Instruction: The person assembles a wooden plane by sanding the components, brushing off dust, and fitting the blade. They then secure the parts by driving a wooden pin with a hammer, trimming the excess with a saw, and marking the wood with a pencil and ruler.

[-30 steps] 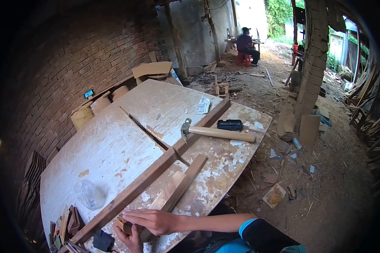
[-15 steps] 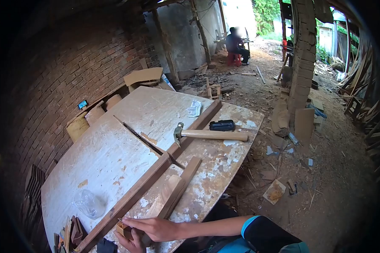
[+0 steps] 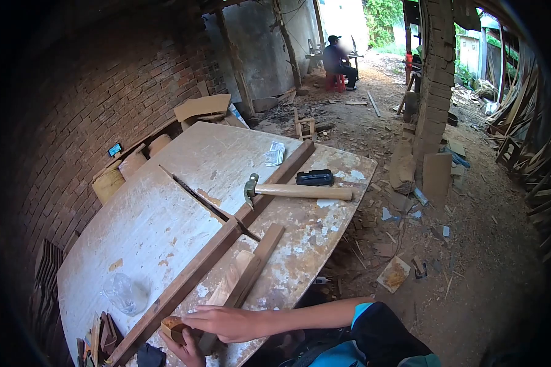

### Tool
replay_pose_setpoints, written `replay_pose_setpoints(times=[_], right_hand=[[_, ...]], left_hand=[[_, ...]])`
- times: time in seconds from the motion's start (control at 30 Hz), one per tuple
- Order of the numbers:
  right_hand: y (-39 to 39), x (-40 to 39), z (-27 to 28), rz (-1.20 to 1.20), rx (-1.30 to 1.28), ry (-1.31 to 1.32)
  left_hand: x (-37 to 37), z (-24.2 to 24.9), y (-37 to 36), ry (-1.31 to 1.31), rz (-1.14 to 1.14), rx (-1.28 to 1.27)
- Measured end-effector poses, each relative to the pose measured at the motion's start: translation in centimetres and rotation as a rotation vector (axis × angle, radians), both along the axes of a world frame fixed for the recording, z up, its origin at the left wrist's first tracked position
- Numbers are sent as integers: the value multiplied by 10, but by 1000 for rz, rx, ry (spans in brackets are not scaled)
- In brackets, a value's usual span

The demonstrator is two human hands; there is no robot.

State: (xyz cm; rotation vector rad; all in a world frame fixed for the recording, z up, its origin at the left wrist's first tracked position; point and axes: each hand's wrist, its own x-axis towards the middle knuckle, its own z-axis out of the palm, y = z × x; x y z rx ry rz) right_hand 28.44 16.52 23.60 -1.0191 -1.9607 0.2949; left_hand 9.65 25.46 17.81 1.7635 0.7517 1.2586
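- We see the right hand [image 3: 223,322] lying flat over the near end of a short wooden batten [image 3: 248,275], fingers extended toward a small wooden block [image 3: 172,328]; its grip is relaxed and spread, resting on the wood rather than closed around anything.
- The left hand [image 3: 187,352] comes up from the bottom edge of the view, just under the small wooden block; its fingers curl at the block's underside, but we cannot tell whether the grip is fully closed on it, because the right hand covers part of it.
- The small wooden block sits at the near edge of the worktop [image 3: 165,202], between the two hands and just beside the lower end of a long wooden rail [image 3: 226,229].
- The long wooden rail runs diagonally across the worktop, from the near left corner to the far right side.
- A hammer [image 3: 297,191] lies with its head against the rail and its handle pointing right; a black case [image 3: 314,177] lies just beyond the handle.
- A folded paper [image 3: 275,153] lies near the rail's far end.
- A clear plastic bag [image 3: 125,293] lies left of the rail, and a pile of wood offcuts [image 3: 98,336] stands at the near left corner.
- Another person [image 3: 338,60] sits well apart in the background.
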Motion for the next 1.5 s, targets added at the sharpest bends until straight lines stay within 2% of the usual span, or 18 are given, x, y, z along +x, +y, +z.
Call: replay_pose_setpoints(times=[0.03,0.13,0.33,0.53,0.63,0.7,0.73,0.83,0.93,0.97,1.07,1.13,1.17,1.2,1.27,1.37,1.47,1.5], right_hand=[[3,-2,5,11,58,112],[6,1,29,94,-126,335],[11,-7,40,161,-173,497],[12,-34,-7,39,150,461],[9,-27,-14,49,-369,462],[12,-35,-36,-72,-117,376],[10,-35,-32,-130,9,327],[4,-26,-7,-11,-322,400],[0,-35,12,-33,7,484],[-2,-37,17,-72,79,476],[8,-38,-21,-190,-60,383],[4,-26,-11,-149,-158,300],[2,-21,4,-160,-181,224],[-1,-22,25,-131,-211,315],[-2,-27,46,-117,-108,314],[0,-38,23,-241,-112,277],[2,-26,21,-188,-285,225],[1,-28,29,-190,-256,239]], left_hand=[[0,0,0,-8,-28,-11],[0,2,-2,45,41,80],[2,3,-4,-3,-25,62],[-3,-6,3,45,33,52],[-3,-9,2,-5,31,2],[-5,-12,2,4,48,3],[-2,-10,0,4,58,2],[4,4,-12,6,9,-6],[14,14,-19,-65,47,37],[15,12,-19,-64,22,-35],[14,27,-19,29,-5,-72],[15,32,-19,213,101,171],[16,37,-21,216,102,169],[14,33,-17,202,41,128],[13,33,-19,247,128,193],[11,41,-21,234,159,171],[15,42,-20,158,117,171],[15,42,-19,149,110,199]])
